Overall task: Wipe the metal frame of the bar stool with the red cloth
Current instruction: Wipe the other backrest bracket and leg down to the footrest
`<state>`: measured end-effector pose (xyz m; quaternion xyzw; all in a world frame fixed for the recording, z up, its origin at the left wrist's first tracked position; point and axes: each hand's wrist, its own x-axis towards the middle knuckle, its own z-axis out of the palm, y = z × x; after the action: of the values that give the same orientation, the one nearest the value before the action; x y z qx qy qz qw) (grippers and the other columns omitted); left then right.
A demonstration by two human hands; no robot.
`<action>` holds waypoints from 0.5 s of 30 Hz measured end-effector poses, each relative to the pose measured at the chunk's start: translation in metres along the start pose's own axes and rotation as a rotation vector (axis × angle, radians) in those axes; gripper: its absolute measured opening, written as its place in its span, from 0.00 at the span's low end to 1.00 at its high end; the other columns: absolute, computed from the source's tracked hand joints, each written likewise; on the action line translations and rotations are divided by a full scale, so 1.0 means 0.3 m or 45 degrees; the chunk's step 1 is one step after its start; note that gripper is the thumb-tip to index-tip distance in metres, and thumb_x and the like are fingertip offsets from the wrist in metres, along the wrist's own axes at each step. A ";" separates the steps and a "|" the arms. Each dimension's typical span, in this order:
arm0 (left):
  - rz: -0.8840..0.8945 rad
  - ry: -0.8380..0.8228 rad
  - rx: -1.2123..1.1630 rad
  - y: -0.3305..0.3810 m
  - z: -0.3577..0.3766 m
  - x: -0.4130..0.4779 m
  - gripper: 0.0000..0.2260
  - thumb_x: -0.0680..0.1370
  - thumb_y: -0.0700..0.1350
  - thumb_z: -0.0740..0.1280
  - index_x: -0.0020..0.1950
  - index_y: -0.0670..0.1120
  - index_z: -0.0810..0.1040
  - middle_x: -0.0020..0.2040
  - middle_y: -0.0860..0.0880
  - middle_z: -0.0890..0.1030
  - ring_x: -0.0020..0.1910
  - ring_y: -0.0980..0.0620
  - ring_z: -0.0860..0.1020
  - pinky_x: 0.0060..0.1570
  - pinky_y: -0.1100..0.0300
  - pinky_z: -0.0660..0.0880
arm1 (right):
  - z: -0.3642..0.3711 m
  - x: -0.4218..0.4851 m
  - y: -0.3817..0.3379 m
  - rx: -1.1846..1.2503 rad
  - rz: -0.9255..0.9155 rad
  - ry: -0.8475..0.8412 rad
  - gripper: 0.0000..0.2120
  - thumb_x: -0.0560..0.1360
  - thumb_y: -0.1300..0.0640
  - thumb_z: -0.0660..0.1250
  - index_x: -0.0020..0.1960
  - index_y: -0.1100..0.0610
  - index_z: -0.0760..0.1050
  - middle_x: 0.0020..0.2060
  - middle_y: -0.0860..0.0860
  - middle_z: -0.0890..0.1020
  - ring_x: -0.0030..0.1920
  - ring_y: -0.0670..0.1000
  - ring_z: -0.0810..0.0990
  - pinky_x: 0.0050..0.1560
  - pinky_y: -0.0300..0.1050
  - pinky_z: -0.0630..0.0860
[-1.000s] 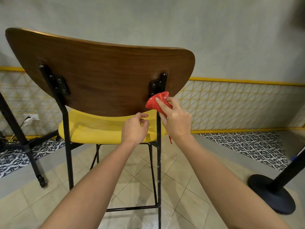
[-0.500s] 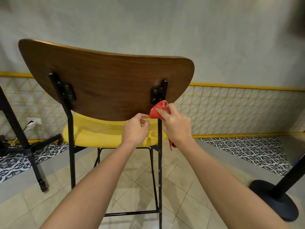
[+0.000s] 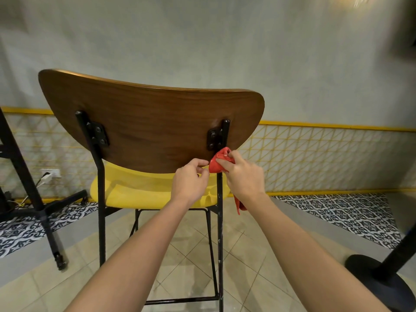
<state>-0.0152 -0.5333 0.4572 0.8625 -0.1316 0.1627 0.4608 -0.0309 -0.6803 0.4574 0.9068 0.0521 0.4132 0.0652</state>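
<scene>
The bar stool stands in front of me with a brown wooden backrest (image 3: 148,122), a yellow seat (image 3: 139,190) and a black metal frame (image 3: 219,233). My right hand (image 3: 244,176) presses a bunched red cloth (image 3: 217,162) against the right rear upright, just below the backrest bracket. A tail of the cloth hangs under the hand. My left hand (image 3: 190,181) is beside the same upright, fingers curled at the lower edge of the backrest; whether it grips the edge I cannot tell.
A black table leg and foot (image 3: 47,219) stand at the left, with a wall socket and cable (image 3: 48,174) behind. A black round stand base (image 3: 380,280) sits on the floor at the lower right. The wall is close behind the stool.
The cloth and my right hand slid down the right upright from the bracket to just below it. The view tilted up, so the stool sits lower in frame.
</scene>
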 end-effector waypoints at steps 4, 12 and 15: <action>-0.002 0.057 -0.050 0.008 -0.012 0.017 0.11 0.79 0.47 0.62 0.60 0.50 0.77 0.48 0.53 0.81 0.44 0.54 0.77 0.46 0.60 0.74 | -0.047 0.056 -0.002 0.053 -0.028 0.355 0.17 0.65 0.59 0.75 0.54 0.49 0.82 0.46 0.52 0.81 0.29 0.52 0.79 0.22 0.38 0.69; -0.007 0.038 -0.077 -0.008 0.020 0.018 0.11 0.79 0.47 0.62 0.60 0.50 0.78 0.49 0.53 0.81 0.43 0.55 0.77 0.45 0.61 0.74 | -0.046 0.094 0.028 0.153 -0.014 0.413 0.19 0.66 0.59 0.76 0.55 0.48 0.81 0.47 0.52 0.82 0.33 0.53 0.81 0.25 0.41 0.74; -0.027 0.002 -0.042 -0.030 0.033 0.012 0.12 0.79 0.48 0.62 0.61 0.50 0.77 0.47 0.53 0.80 0.44 0.54 0.78 0.44 0.59 0.74 | 0.013 0.037 0.043 0.196 -0.053 0.299 0.19 0.64 0.61 0.77 0.52 0.47 0.82 0.45 0.51 0.82 0.32 0.54 0.81 0.24 0.44 0.76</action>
<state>-0.0069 -0.5369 0.4467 0.8559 -0.1249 0.1562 0.4768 -0.0202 -0.6915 0.4652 0.8533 0.1097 0.5097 -0.0024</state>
